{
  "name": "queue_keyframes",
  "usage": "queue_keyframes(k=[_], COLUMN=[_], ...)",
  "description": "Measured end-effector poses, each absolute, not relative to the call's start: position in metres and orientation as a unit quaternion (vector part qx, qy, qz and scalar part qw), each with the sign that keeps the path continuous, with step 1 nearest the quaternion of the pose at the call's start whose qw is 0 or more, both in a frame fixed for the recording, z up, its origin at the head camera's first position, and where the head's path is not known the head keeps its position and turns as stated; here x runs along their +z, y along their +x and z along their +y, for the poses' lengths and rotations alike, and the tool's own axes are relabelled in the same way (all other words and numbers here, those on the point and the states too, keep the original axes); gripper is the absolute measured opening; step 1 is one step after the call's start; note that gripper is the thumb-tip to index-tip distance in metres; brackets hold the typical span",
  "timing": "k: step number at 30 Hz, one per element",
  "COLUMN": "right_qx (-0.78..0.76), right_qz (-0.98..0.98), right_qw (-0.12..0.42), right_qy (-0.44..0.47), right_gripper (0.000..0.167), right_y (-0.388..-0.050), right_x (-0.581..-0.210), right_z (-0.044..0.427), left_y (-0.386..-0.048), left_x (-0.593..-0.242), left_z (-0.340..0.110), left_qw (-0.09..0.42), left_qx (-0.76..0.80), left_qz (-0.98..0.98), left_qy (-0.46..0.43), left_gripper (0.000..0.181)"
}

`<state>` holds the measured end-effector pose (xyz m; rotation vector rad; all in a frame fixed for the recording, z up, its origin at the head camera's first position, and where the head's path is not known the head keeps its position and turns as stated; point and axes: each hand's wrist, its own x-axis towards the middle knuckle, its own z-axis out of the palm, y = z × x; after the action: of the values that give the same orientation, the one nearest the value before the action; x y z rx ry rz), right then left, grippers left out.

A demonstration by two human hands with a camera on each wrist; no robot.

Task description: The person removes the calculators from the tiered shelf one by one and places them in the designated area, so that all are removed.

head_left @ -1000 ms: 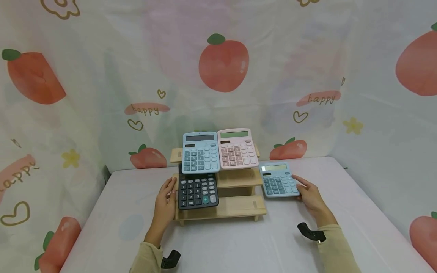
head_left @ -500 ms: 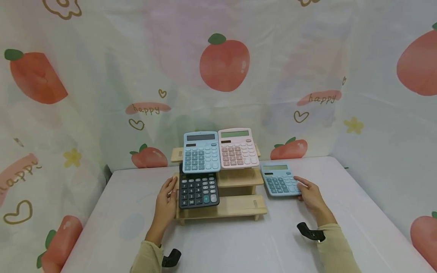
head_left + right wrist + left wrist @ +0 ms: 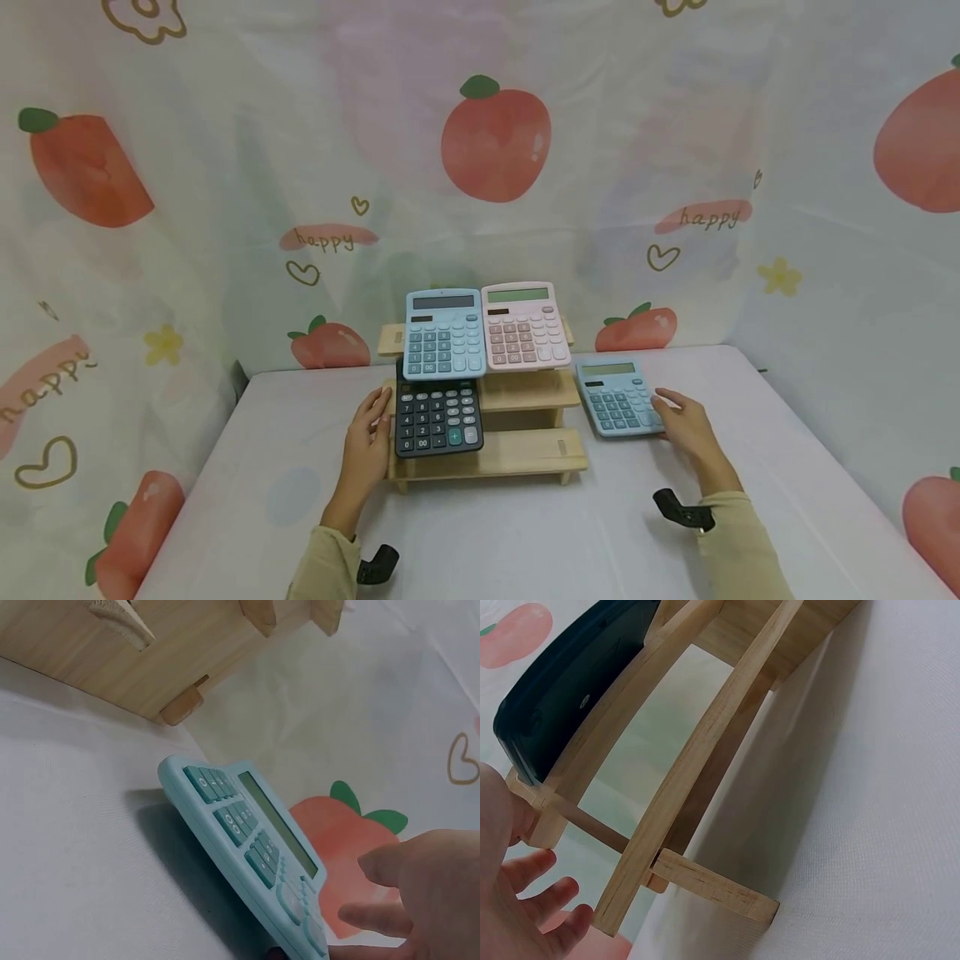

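Right hand looser at lower blue calculator, left hand unmoved

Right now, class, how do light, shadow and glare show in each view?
Head: dim, even light, no glare over the black calculator; left wrist: broad, soft shadow on the table beside the rack; right wrist: dark, soft-edged shadow on the table alongside the blue calculator.

Four calculators, one wooden rack
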<state>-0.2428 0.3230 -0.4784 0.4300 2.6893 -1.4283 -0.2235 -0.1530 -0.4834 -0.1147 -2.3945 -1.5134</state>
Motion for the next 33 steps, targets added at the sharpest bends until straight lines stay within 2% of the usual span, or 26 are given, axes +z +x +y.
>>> queue_keyframes(k=[16, 33], right_qx=[-0.434, -0.407], right_qz=[0.886, 0.901], right_qw=[0.049, 0.021], right_qy=[0.154, 0.149], right_gripper=[0.069, 0.069], right_y=[-0.241, -0.239], right_x=[-0.468, -0.461], right_z=[0.327, 0.325], left_y=[-0.224, -0.223], left_x=[-0.482, -0.482], left_z=[-0.153, -0.153], left_qw=[0.152, 0.146], left_qx=[-0.532, -0.536], left_qz=[-0.832, -0.831], left_qy=[-0.044, -0.041], left_gripper=[0.044, 0.044])
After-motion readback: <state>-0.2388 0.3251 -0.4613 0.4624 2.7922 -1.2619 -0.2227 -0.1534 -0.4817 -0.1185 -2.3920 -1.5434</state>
